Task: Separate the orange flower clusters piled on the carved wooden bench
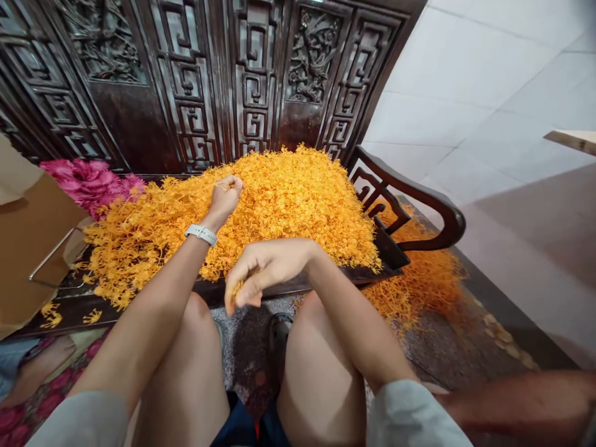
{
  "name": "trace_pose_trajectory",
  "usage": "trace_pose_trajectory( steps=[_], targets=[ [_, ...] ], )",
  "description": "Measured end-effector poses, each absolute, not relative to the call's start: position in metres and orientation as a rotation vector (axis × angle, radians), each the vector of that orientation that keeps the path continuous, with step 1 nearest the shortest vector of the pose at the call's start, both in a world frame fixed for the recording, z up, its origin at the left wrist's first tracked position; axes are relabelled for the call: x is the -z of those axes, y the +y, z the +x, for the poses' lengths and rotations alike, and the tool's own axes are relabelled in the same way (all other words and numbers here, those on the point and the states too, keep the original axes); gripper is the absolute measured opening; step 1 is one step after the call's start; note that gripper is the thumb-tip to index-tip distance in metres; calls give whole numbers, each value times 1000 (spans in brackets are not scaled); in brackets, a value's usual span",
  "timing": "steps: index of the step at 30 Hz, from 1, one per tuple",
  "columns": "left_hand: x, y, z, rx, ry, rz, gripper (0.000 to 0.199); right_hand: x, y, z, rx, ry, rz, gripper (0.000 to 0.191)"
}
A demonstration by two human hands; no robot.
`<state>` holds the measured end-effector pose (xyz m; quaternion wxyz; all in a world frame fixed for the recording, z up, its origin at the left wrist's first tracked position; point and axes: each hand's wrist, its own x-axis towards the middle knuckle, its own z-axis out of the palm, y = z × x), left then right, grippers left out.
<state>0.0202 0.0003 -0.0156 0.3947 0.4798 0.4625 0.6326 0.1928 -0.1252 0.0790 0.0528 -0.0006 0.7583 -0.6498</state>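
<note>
A large heap of small yellow artificial flowers [298,198] with thin, spidery petals covers the seat of a dark carved wooden bench [302,118]. My left hand [226,195], with a pale watch strap at the wrist, is over the middle of the heap. Its fingers are pinched, and a thin yellow strand shows at them. Closer to me, in front of the seat edge and above my knees, my right hand [270,267] bends downward. Its thumb and fingers are closed around a bit of yellow flower, mostly hidden by the hand.
Pink artificial flowers [90,183] lie left of the heap, beside a cardboard box [37,242] and a thin metal rod [53,254]. Orange strands [419,282] are piled on the floor past the bench's curved armrest [419,186]. Parts of other people show at both lower sides.
</note>
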Motion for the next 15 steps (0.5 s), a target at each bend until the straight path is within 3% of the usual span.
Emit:
trace_pose_trajectory(
  steps=[3, 6, 9, 11, 15],
  targets=[
    [14, -6, 21, -1574, 1050, 1354, 17, -77, -104, 205, 2374, 2550, 412, 52],
    [8, -19, 29, -1554, 977, 1627, 22, -61, -65, 222, 2766, 2599, 1391, 61],
    [0, -33, 38, -1487, 931, 1878, 30, -41, -41, 229, 2597, 2471, 2279, 57],
    [-2, -41, 44, -1416, 890, 1997, 33, -32, -37, 229, 2361, 2613, 2331, 47],
    [1, -48, 53, -1265, 812, 2132, 39, -19, -37, 231, 2116, 3067, 1683, 29]
  ],
)
